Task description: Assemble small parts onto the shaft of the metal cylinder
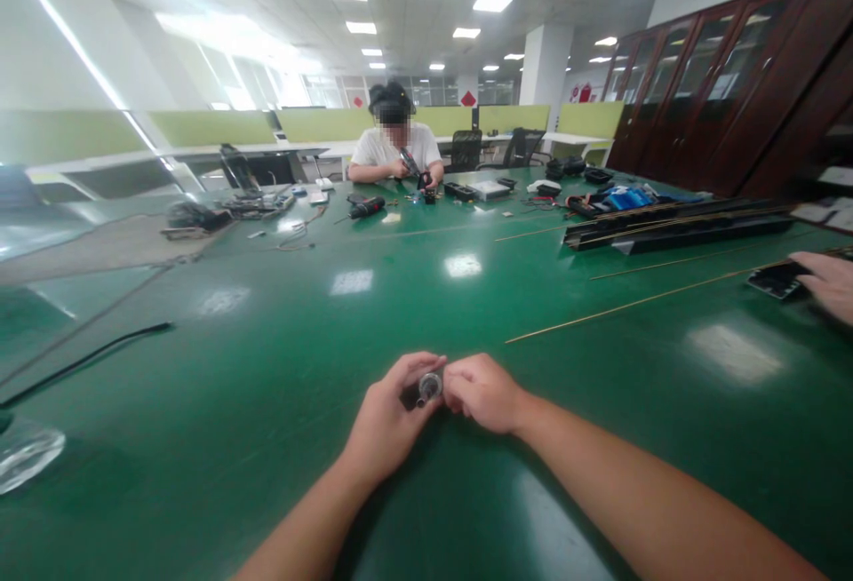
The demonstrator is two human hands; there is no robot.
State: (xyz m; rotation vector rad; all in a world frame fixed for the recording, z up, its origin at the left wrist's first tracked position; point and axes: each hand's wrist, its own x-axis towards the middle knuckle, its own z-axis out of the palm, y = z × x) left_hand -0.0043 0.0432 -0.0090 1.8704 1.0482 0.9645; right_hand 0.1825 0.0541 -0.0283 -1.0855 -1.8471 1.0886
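Low in the middle of the head view, my left hand (pixel 383 425) is closed around a small round silvery metal part with a short shaft (pixel 430 388). The shaft points towards me and slightly down. My right hand (pixel 485 393) meets the part's right side with its fingers curled and pressed together. What those fingertips grip is hidden behind the knuckles. Both hands are just above the green tabletop (pixel 280 421).
A thin brass-coloured rod (pixel 600 310) lies to the right, near another person's hand (pixel 826 283) on a black profile (pixel 778 281). Long black channels (pixel 686 230) lie beyond. Across the table a person (pixel 393 150) handles a tool beside a drill (pixel 366 206). A black cable (pixel 93 357) lies left.
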